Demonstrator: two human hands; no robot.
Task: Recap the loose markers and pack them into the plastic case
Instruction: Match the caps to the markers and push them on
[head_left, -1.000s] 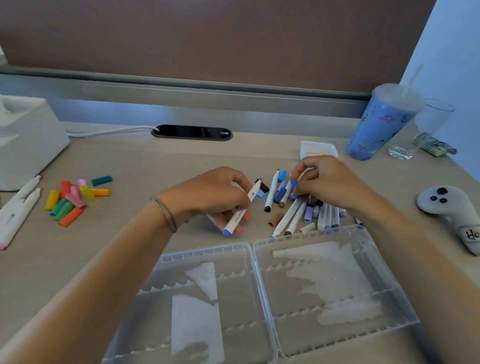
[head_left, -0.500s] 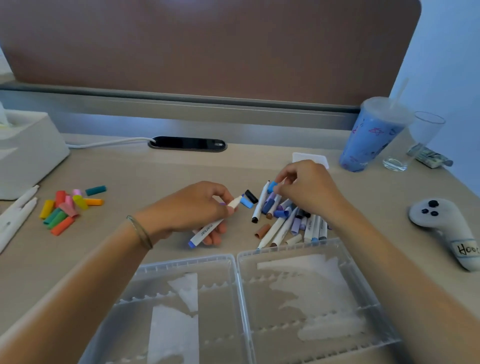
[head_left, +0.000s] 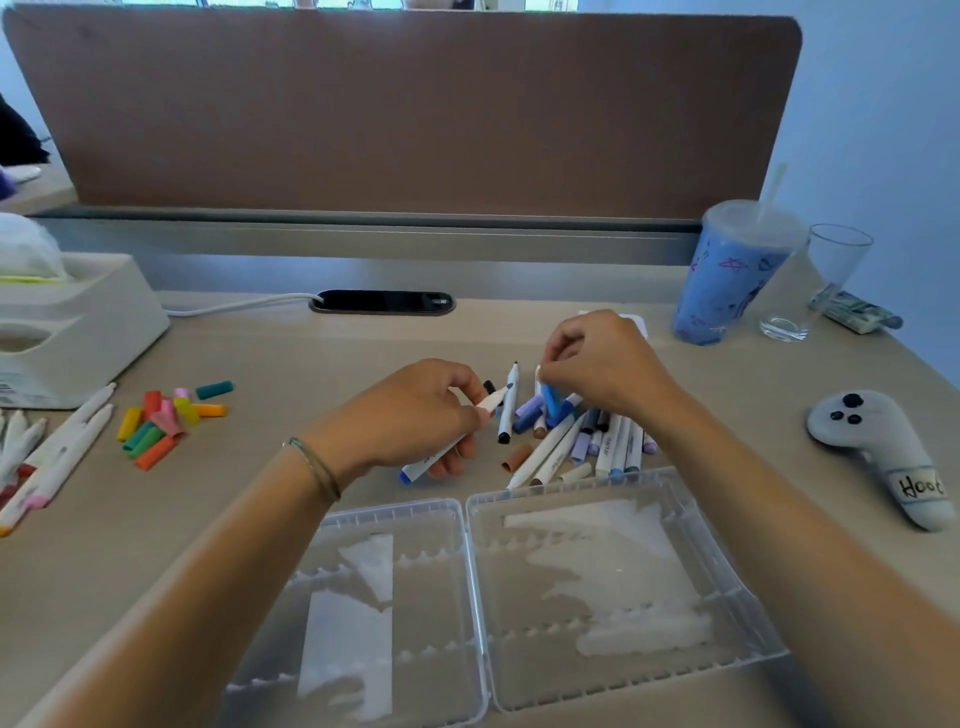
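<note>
Handling: I judged the marker (head_left: 457, 435) light, stiff and slick; best held mid-barrel.
Look: white barrel, blue rear end, bare tip.
Left hand (head_left: 410, 415): curled round that marker, above the worktop (head_left: 291, 353).
Right hand (head_left: 602, 364): pinched a blue cap (head_left: 550, 402) over the pile (head_left: 582, 441).
Case (head_left: 519, 597): open, nearest me, no markers inside.

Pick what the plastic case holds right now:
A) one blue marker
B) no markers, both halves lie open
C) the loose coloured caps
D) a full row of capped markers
B: the plastic case lies open with no markers inside; the marker pile is on the desk beyond it.
</note>
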